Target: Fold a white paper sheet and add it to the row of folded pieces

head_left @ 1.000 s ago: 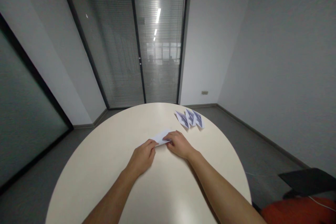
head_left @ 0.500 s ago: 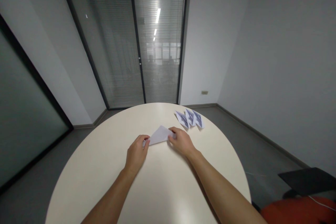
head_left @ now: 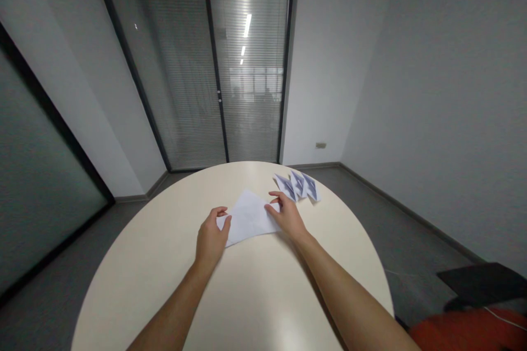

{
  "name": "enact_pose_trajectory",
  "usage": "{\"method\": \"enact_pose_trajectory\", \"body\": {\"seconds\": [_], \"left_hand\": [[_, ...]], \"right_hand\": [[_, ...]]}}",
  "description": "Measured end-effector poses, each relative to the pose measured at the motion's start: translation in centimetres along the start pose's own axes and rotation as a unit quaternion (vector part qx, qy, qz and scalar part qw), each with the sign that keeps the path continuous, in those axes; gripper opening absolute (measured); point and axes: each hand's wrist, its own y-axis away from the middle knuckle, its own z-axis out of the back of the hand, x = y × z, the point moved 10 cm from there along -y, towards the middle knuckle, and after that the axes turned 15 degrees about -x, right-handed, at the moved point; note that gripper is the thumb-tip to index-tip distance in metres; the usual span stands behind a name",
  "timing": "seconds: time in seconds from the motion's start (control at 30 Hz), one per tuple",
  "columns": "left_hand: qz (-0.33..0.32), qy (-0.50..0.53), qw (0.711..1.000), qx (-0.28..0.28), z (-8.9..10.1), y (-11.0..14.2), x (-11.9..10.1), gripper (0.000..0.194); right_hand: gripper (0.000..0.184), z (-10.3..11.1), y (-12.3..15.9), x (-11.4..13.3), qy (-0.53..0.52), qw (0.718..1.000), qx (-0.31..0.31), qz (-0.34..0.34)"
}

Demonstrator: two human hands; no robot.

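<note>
A sheet of white paper lies on the round table, with a peak at its far side and a slightly bowed near edge. At its left end is my left hand, thumb and fingers apart around the corner. My right hand rests over the right end, its thumb and index finger spread on the paper. Just beyond the right hand stand several folded paper pieces, white with bluish-grey shaded hollows, set close together in a row.
The cream round table carries the paper. A dark-framed glass door with blinds stands behind it. At the lower right are a black flat object and something red with a white cable across it.
The paper has opened from a narrow folded shape into a wider sheet, its near edge now closer to me. Both hands have loosened their pinch, fingers now apart. The folded pieces have not moved.
</note>
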Motion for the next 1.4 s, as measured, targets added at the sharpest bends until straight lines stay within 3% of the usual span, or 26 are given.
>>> {"method": "enact_pose_trajectory", "body": {"seconds": [0.2,0.33,0.57,0.8,1.1,1.23,1.4], "left_hand": [[0.01,-0.096,0.993,0.069,-1.1,0.8,0.7,0.023],[-0.029,-0.144,0.983,0.115,-1.8,1.3,0.2,0.021],[-0.193,-0.085,0.957,0.199,-3.6,3.3,-2.7,0.04],[-0.224,-0.06,0.926,0.297,-4.4,5.7,-4.2,0.046],[-0.231,-0.059,0.925,0.296,-4.1,5.4,-5.4,0.044],[-0.231,-0.036,0.928,0.29,-4.0,5.2,-5.8,0.044],[-0.229,-0.028,0.93,0.286,-3.7,5.1,-5.8,0.04]], "right_hand": [[0.057,-0.8,0.8,-1.7,0.083,0.994,0.053,-0.038],[0.059,-1.2,1.4,-1.1,0.134,0.986,0.101,-0.013],[0.058,-1.3,1.7,-0.4,0.151,0.98,0.127,0.006],[0.053,-1.3,1.9,0.9,0.177,0.975,0.127,0.045],[0.028,-3.0,3.4,5.7,0.18,0.953,0.162,0.182],[0.03,-4.2,4.6,5.6,0.151,0.944,0.216,0.201],[0.035,-3.9,4.3,3.7,0.181,0.947,0.204,0.173]]}}
